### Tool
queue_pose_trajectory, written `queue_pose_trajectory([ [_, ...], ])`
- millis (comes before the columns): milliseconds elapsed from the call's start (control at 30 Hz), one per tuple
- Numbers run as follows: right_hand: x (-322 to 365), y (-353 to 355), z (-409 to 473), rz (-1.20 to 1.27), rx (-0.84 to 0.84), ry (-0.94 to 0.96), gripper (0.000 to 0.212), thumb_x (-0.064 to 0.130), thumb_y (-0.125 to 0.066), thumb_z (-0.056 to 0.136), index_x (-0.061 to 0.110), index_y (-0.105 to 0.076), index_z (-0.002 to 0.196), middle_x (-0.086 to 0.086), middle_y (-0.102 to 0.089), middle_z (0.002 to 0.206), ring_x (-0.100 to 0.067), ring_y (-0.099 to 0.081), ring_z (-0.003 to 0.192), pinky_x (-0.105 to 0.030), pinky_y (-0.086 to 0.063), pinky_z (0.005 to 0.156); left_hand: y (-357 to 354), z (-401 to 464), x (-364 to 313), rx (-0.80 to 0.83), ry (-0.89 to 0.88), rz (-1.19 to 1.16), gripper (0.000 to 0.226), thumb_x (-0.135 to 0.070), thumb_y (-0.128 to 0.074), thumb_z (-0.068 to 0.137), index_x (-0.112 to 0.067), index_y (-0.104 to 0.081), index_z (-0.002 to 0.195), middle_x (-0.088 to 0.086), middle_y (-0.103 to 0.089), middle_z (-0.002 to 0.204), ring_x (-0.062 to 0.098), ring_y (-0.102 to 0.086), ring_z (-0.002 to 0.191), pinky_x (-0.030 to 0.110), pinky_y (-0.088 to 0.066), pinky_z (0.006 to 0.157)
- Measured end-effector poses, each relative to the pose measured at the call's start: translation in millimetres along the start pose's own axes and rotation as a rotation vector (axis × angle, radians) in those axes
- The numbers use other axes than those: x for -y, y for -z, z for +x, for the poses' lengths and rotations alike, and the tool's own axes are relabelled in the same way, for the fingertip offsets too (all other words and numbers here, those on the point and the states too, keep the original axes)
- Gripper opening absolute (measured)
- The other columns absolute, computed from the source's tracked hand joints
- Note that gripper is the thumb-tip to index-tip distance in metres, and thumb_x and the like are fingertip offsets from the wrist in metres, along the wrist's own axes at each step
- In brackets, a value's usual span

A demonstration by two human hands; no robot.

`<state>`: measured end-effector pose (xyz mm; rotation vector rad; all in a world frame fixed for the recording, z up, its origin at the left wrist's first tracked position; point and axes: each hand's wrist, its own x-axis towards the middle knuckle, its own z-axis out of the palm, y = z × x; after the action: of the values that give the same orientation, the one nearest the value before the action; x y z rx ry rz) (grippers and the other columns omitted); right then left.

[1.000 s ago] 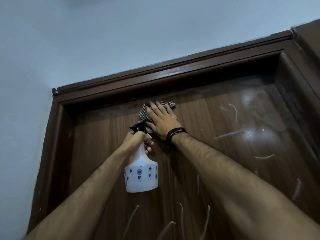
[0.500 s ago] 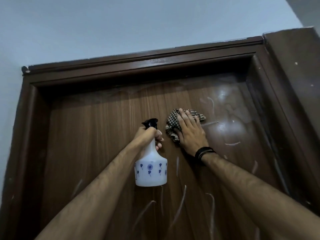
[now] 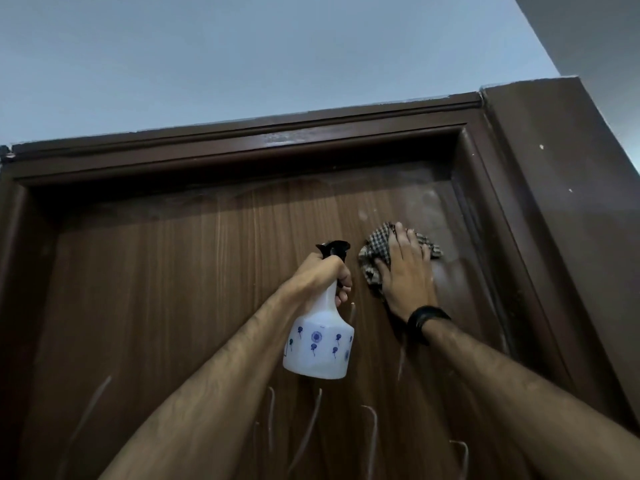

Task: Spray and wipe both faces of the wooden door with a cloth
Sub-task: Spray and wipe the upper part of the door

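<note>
Pressing checked cloth (image 3: 372,252) flat, right hand (image 3: 405,275); left hand (image 3: 320,275) grips plastic bottle (image 3: 318,344).

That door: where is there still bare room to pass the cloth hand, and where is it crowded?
Bare wood lies left of the spray bottle, up to the door frame, and between the cloth and the top of the frame. It is crowded mid-door: the left hand gripping the bottle sits right beside the right hand.
</note>
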<state>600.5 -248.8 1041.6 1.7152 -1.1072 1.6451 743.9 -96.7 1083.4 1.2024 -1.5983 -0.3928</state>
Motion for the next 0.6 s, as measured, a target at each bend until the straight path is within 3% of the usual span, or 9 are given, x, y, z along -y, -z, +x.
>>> queue_pose_trajectory([
  [133,-19.7,-6.3,-31.6,-0.004,0.026,0.060,0.061,0.044,-0.029,0.101,0.014,-0.027,0.153,-0.006,-0.019,0.163,-0.025,-0.015,0.151,-0.050,-0.016,0.121,-18.9,7.7,-0.5,-0.004,0.024,0.005,0.005,0.004,-0.058,0.080,0.000,-0.060,0.082,0.013,-0.062,0.072,0.016,-0.056,0.050,0.026,-0.045,0.047],
  [267,-28.3,5.5,23.3,-0.007,0.007,-0.004,0.061,0.043,-0.030,0.102,0.012,-0.023,0.155,-0.008,-0.014,0.164,-0.027,-0.011,0.151,-0.051,-0.009,0.122,-28.1,11.6,-8.0,-0.023,0.050,0.030,0.005,0.003,-0.058,0.082,-0.001,-0.060,0.082,0.011,-0.060,0.071,0.014,-0.056,0.050,0.025,-0.046,0.046],
  [400,-23.3,18.4,86.6,0.026,0.015,-0.063,0.063,0.044,-0.033,0.104,0.012,-0.018,0.156,-0.008,-0.006,0.166,-0.029,-0.003,0.152,-0.053,-0.006,0.121,-29.5,14.2,-18.2,-0.058,0.003,0.011,0.010,0.001,-0.058,0.085,-0.001,-0.062,0.094,0.013,-0.063,0.080,0.014,-0.057,0.054,0.024,-0.047,0.050],
  [600,4.8,4.3,49.2,0.084,0.079,0.315,0.065,0.044,-0.040,0.101,0.016,-0.019,0.156,-0.004,-0.007,0.166,-0.025,0.000,0.152,-0.051,-0.002,0.123,-21.2,16.1,-28.8,-0.132,-0.019,-0.032,0.015,0.002,-0.056,0.085,0.001,-0.064,0.098,0.014,-0.066,0.080,0.014,-0.057,0.053,0.024,-0.047,0.050],
])
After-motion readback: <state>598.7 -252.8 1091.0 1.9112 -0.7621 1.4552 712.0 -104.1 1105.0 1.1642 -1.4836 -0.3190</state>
